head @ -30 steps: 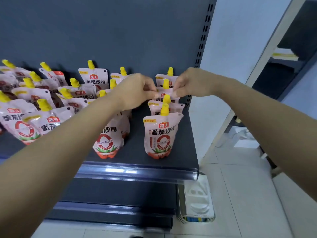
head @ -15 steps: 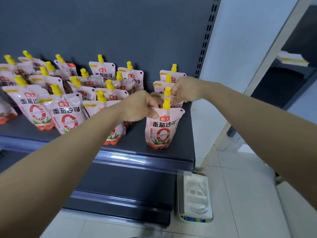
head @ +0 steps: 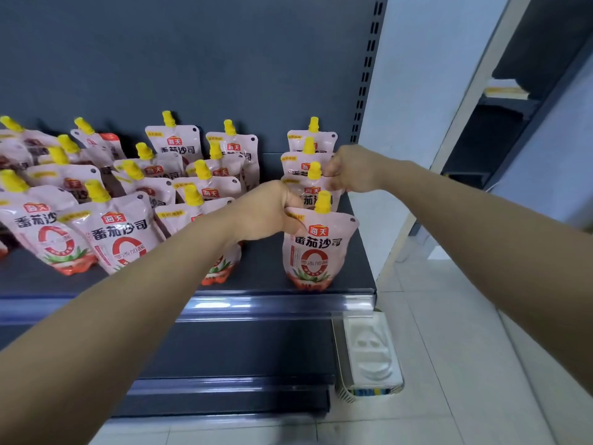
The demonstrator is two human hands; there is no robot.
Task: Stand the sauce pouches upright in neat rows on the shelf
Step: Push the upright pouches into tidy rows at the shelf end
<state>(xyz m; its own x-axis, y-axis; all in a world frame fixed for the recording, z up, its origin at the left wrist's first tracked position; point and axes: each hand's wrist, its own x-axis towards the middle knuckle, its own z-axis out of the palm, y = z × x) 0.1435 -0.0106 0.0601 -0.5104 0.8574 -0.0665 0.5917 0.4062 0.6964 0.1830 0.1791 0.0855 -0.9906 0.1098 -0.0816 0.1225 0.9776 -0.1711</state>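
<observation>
Pink sauce pouches with yellow caps stand on the dark shelf (head: 263, 268). The rightmost row runs front to back. My left hand (head: 266, 213) pinches the top left corner of that row's front pouch (head: 317, 248), which stands upright near the shelf's front edge. My right hand (head: 349, 170) is closed on the top right corner of the second pouch (head: 303, 195), just beside its yellow cap. Two more pouches (head: 311, 141) stand behind it. Left of my arm, several pouches (head: 118, 232) lean at uneven angles in loose rows.
The grey back panel and a slotted upright (head: 369, 75) bound the shelf at the back and right. A lower shelf (head: 224, 390) juts out below. A white moulded tray (head: 369, 354) lies on the tiled floor at the shelf's right corner. Another shelving unit (head: 500, 123) stands far right.
Both hands have come forward along the right row: the left from a pouch further back to the front pouch's corner, the right to the second pouch. More of the left pouches show now.
</observation>
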